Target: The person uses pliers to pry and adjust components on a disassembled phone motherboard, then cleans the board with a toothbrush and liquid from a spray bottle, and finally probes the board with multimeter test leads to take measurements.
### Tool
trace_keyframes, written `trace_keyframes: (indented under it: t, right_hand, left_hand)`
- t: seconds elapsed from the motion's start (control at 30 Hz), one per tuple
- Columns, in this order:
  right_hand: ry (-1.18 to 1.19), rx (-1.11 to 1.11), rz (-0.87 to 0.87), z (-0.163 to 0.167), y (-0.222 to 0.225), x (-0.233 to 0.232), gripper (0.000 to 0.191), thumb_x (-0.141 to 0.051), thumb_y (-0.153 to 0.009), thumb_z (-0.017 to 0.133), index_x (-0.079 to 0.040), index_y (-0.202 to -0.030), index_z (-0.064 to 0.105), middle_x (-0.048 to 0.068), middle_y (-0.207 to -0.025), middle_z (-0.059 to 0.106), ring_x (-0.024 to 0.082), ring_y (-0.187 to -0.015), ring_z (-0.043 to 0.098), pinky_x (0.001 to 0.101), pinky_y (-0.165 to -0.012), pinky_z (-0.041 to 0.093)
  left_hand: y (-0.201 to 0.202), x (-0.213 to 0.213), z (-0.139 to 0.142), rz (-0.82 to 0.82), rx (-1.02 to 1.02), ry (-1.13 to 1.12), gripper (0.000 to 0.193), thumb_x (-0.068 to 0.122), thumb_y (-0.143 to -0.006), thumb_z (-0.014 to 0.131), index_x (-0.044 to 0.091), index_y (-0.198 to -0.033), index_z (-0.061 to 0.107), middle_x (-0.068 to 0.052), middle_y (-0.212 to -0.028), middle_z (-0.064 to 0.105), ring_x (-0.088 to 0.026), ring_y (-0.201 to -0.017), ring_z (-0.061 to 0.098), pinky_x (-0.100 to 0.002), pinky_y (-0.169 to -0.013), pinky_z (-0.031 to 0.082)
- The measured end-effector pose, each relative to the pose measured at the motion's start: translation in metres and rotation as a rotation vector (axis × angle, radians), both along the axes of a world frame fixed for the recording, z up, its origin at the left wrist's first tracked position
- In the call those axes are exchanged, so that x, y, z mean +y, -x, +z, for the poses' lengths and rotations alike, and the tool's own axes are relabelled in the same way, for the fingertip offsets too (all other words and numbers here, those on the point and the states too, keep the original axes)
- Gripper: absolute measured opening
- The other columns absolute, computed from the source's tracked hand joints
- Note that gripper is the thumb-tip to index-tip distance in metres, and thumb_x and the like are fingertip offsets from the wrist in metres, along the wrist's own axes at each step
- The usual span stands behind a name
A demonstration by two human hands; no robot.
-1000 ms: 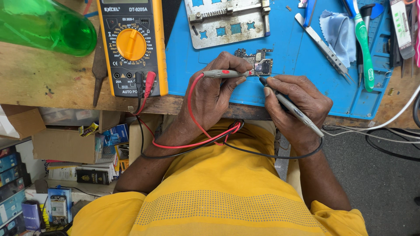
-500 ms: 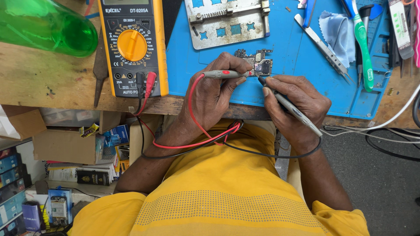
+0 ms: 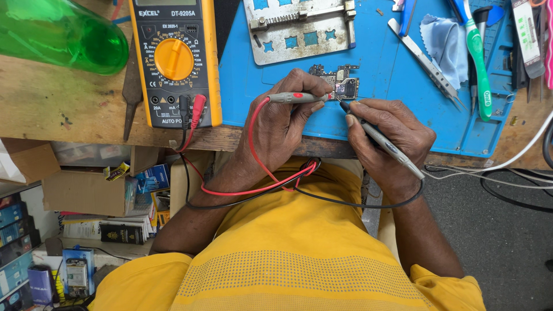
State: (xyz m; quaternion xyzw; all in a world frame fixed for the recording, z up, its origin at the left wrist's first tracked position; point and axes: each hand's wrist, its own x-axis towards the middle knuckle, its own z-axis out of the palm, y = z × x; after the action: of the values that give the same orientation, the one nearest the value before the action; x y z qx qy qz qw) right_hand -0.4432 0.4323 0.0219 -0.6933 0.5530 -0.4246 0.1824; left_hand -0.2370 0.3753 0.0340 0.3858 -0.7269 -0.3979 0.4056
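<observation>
A small phone circuit board lies on a blue work mat. My left hand grips a grey probe with a red lead, its tip touching the board's left side. My right hand holds a grey probe with a black lead like a pen, tip on the board's lower edge. Both leads loop over my yellow shirt to a yellow and black multimeter at the left of the mat.
A green plastic bottle lies at the top left on the wooden bench. A metal board holder sits behind the board. Tweezers, a blue cloth and a green-handled tool lie at the right. Boxes stand below the bench.
Both hands keep the probes on the board. Only the view has shifted slightly.
</observation>
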Motion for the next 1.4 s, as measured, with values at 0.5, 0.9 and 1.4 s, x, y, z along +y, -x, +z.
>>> trace_keyframes:
  t: [0.5, 0.9, 1.4]
  right_hand:
    - [0.01, 0.017, -0.008, -0.0025, 0.0005, -0.0003, 0.021, -0.001, -0.097, 0.083, -0.005, -0.116, 0.076, 0.012, -0.115, 0.076, 0.019, -0.102, 0.076, 0.0268, -0.079, 0.064]
    - [-0.007, -0.002, -0.003, -0.0017, 0.0003, 0.0005, 0.021, 0.0, -0.097, 0.083, -0.004, -0.116, 0.076, 0.013, -0.115, 0.076, 0.02, -0.104, 0.076, 0.0267, -0.081, 0.064]
    - [-0.113, -0.256, -0.09, 0.0036, 0.008, -0.0008, 0.023, 0.0, -0.101, 0.08, 0.001, -0.123, 0.073, 0.014, -0.11, 0.076, 0.017, -0.101, 0.075, 0.0258, -0.087, 0.062]
  left_hand:
    - [-0.001, 0.0001, -0.0015, -0.008, 0.014, 0.025, 0.019, 0.001, -0.103, 0.068, 0.004, -0.119, 0.058, -0.008, -0.114, 0.07, -0.026, -0.11, 0.074, -0.036, -0.091, 0.063]
    - [-0.0011, -0.0002, -0.0017, -0.005, 0.019, 0.036, 0.019, 0.0, -0.102, 0.068, 0.004, -0.118, 0.058, -0.008, -0.113, 0.07, -0.025, -0.109, 0.074, -0.036, -0.09, 0.062]
    - [0.0004, -0.0015, 0.0004, -0.008, 0.01, 0.037, 0.017, 0.0, -0.103, 0.067, 0.003, -0.116, 0.058, -0.008, -0.113, 0.07, -0.025, -0.11, 0.074, -0.035, -0.09, 0.063]
